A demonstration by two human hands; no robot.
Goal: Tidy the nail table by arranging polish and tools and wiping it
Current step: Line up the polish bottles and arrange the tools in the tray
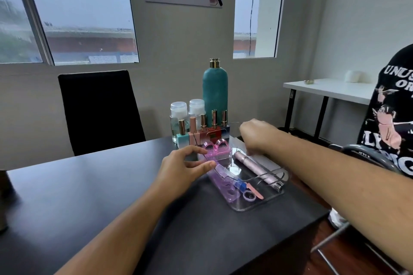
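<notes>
L hand [185, 167] pinches clear tray's [257, 207] left rim; R hand [257, 136] at far rim, grip unclear.

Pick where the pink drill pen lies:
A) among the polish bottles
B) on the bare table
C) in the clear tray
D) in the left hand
C: the drill pen lies flat on the floor of the tray, with the tray's clear walls around it.
</notes>
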